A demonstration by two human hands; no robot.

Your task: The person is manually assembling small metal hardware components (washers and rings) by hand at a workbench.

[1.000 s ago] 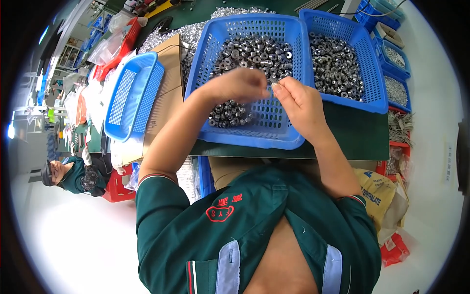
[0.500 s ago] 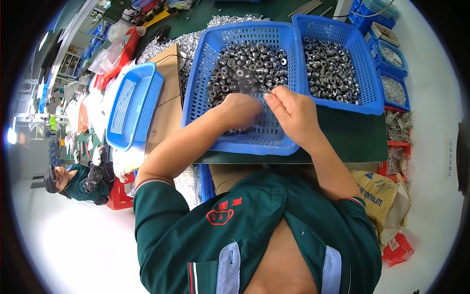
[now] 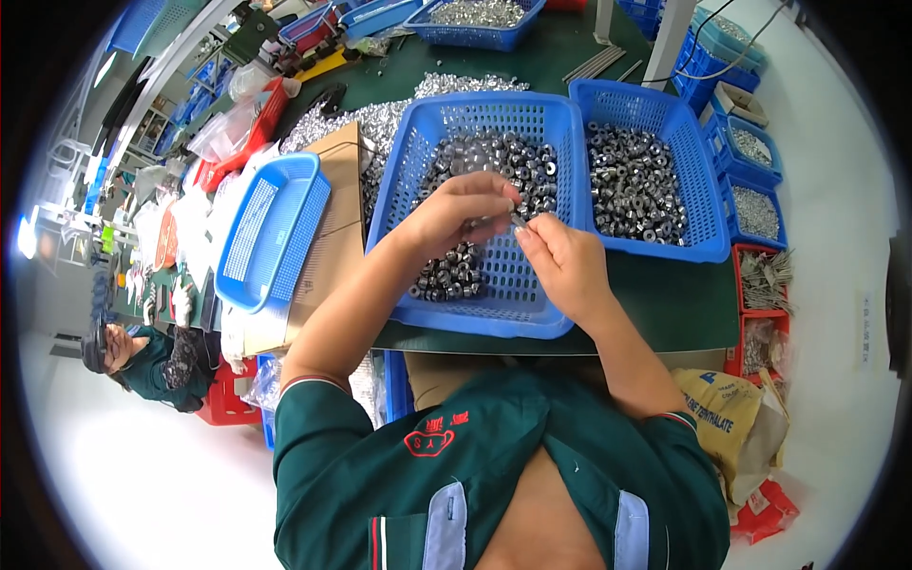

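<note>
Both of my hands meet above the large blue basket (image 3: 387,204), which holds many small ring-shaped metal parts (image 3: 451,275). My right hand (image 3: 570,266) pinches a small thin metal piece (image 3: 518,219) between thumb and fingertips. My left hand (image 3: 458,211) comes in from the left with its fingers closed against the end of that piece; whatever sits between them is too small to make out. To the right stands a second blue basket (image 3: 703,214) with more of the same dark metal ring parts (image 3: 635,180).
An empty light-blue basket (image 3: 271,233) lies on cardboard (image 3: 332,185) at left. Shiny small parts (image 3: 385,119) are heaped behind the large basket. Red bins (image 3: 765,280) and blue bins (image 3: 755,147) line the right side. A co-worker (image 3: 157,356) sits at far left.
My left hand's fingers have gone from a blurred, closed pose over the basket to beside the right fingertips. The whole view has shifted, so the baskets appear lower.
</note>
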